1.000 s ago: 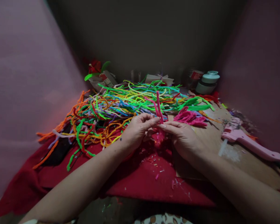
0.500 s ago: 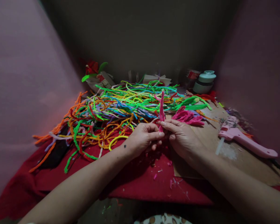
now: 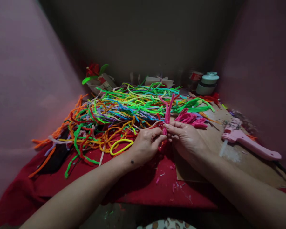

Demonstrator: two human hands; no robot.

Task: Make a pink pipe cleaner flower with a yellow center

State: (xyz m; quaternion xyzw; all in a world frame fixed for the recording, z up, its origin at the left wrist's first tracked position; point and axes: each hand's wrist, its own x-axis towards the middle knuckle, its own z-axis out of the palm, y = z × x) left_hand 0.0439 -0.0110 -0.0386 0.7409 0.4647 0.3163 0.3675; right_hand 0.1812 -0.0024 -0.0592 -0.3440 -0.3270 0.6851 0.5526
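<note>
Before a dark back wall [image 3: 143,38], over a red cloth [image 3: 138,189] and a brown board [image 3: 252,173], gripping the lower end of a forked pink pipe cleaner [image 3: 167,115] between thumb and fingers of the left hand [image 3: 146,144], and pinching it just above with the right hand [image 3: 189,140]. Holding it upright, prongs up, in front of a tangled heap of multicoloured pipe cleaners [image 3: 133,108]. With a yellow loop [image 3: 122,140] just beside the left wrist, a bundle of pink loops [image 3: 192,119] just beyond the right hand, and a pink glue gun [image 3: 251,145] farther right on the board.
</note>
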